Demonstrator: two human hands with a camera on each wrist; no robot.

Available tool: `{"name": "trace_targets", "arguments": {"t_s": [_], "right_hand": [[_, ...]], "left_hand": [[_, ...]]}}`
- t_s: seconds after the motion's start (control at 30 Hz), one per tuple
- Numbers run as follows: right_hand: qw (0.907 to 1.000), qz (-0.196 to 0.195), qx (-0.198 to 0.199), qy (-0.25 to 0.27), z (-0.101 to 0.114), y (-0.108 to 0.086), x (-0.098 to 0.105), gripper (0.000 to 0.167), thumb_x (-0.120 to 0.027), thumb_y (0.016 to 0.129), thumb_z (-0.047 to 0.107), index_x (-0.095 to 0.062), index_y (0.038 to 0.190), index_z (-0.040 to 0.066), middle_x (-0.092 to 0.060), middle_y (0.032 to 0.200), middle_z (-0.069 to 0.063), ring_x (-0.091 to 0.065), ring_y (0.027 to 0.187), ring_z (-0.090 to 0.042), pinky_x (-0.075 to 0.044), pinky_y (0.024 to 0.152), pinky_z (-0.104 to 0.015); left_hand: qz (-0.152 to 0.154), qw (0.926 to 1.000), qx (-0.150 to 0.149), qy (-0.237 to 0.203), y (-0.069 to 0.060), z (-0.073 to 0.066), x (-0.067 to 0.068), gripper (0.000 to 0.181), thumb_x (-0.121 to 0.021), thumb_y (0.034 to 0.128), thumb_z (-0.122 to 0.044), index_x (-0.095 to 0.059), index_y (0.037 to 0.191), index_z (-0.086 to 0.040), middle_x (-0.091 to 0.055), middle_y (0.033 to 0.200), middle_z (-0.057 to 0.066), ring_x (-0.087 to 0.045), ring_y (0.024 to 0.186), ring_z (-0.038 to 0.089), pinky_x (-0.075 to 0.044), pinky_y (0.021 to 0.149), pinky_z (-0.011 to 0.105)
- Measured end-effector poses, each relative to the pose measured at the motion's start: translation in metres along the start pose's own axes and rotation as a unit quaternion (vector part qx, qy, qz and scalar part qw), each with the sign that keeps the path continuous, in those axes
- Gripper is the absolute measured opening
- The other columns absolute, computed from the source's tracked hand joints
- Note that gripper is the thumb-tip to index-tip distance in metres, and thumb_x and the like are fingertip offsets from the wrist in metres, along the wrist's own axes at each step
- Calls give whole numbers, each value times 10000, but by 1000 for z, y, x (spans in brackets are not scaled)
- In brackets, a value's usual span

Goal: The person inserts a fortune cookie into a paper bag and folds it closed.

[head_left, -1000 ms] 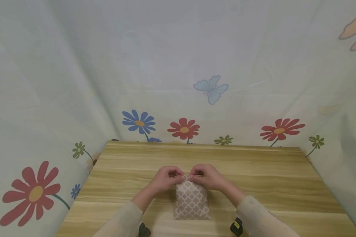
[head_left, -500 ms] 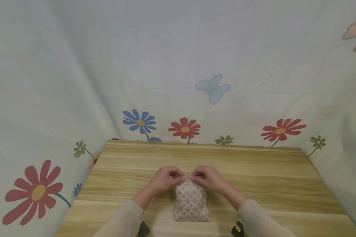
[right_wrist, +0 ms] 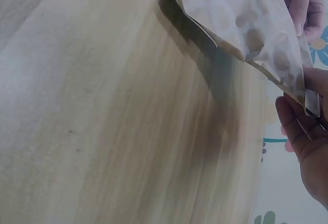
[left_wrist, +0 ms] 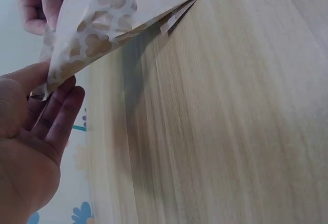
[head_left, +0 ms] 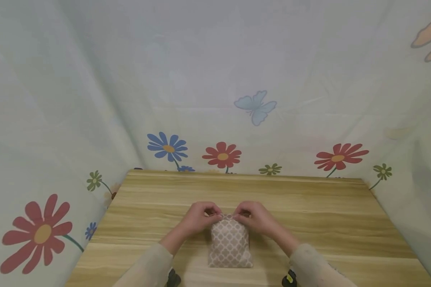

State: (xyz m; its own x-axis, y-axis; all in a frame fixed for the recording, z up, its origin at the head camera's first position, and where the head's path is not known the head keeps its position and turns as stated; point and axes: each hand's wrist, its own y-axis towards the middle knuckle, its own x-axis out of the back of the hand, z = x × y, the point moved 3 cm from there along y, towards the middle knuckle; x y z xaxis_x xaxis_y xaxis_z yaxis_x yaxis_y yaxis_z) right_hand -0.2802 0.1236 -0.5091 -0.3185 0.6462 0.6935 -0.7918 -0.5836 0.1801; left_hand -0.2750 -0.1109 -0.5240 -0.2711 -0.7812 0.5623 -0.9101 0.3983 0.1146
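Note:
A beige paper bag point(head_left: 230, 245) with a white lattice pattern stands out near the front middle of the table, its far edge raised. My left hand point(head_left: 198, 218) pinches the left end of that edge between thumb and fingers. At the right end, my right hand point(head_left: 256, 218) pinches it the same way. In the left wrist view the bag point(left_wrist: 105, 21) slopes up from the table to the left thumb point(left_wrist: 33, 76). From the right wrist the bag's side fold point(right_wrist: 246, 57) shows, with its top edge in the right fingers. The bag's inside is hidden.
The wood-grain table point(head_left: 309, 207) stretches around the bag on all sides. Behind it and at both sides hangs a pale cloth point(head_left: 186, 79) printed with flowers and butterflies. Dark wrist devices point(head_left: 289, 278) sit below the sleeves.
Both hands have slid slightly apart along the bag's top edge, so more of that edge shows between them. The grip at each end continues.

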Motion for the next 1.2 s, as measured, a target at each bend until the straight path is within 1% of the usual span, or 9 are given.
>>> {"name": "trace_targets", "arguments": {"t_s": [0.13,0.2,0.3,0.4,0.53,0.67,0.8,1.07,1.2], "right_hand": [[10000,30,-40,-9,-3,-1,-1,35,-753,1008,157,-783,990,159,-750,979,79,-697,941,-95,-598,889,-323],[9999,83,-120,-62,-6,-2,-1,36,-761,1004,177,-785,991,153,-748,968,84,-688,920,-82,-593,869,-309],[9995,183,-223,-112,-9,-4,1,42,-769,998,183,-782,986,145,-741,945,94,-667,885,-66,-581,831,-292],[9994,231,-224,-127,-11,-4,2,51,-766,1003,183,-776,976,140,-730,936,104,-657,881,-60,-581,833,-290],[9995,136,-93,-253,-9,-5,1,29,-767,999,149,-771,971,155,-718,938,101,-663,893,-58,-598,855,-304],[9993,53,-7,-381,-8,-7,0,45,-762,999,123,-774,973,158,-725,941,85,-674,896,-59,-604,853,-307],[9996,41,-49,-275,-11,-10,3,35,-755,1008,149,-786,997,135,-747,962,75,-677,904,-57,-600,845,-298],[9999,-38,-83,-130,-15,-15,8,59,-740,1014,124,-774,971,144,-739,928,80,-672,876,-54,-598,829,-295],[9997,-92,-153,-154,-18,-17,6,66,-736,1016,120,-768,968,151,-733,920,88,-676,879,-60,-603,839,-303]], "left_hand": [[32,9999,-115,119,0,0,1,46,-782,994,-193,-796,967,-158,-730,920,-99,-660,897,110,-569,831,310],[15,9998,-105,150,-1,2,1,43,-779,996,-185,-796,961,-166,-732,926,-102,-660,902,109,-573,836,313],[-30,9999,-23,169,-2,3,1,44,-776,999,-185,-799,962,-176,-736,938,-105,-662,910,108,-575,845,316],[-57,9999,98,96,-3,4,1,45,-776,1001,-208,-803,976,-182,-735,942,-118,-664,915,109,-573,851,319],[16,10000,37,84,-3,5,3,35,-773,1002,-204,-800,986,-189,-737,945,-130,-674,920,100,-575,853,311],[133,9991,-153,360,-2,7,6,52,-771,992,-141,-788,968,-183,-734,918,-122,-672,886,79,-576,829,294],[154,9985,-221,475,-2,6,7,59,-770,990,-130,-787,957,-175,-735,905,-112,-669,865,75,-583,822,298],[-5,9993,-22,373,-5,12,7,55,-776,993,-169,-798,960,-207,-729,898,-140,-670,861,73,-587,824,291],[3,9991,-94,409,-4,11,7,57,-777,994,-171,-800,963,-212,-727,893,-144,-671,851,76,-591,822,293]]}}
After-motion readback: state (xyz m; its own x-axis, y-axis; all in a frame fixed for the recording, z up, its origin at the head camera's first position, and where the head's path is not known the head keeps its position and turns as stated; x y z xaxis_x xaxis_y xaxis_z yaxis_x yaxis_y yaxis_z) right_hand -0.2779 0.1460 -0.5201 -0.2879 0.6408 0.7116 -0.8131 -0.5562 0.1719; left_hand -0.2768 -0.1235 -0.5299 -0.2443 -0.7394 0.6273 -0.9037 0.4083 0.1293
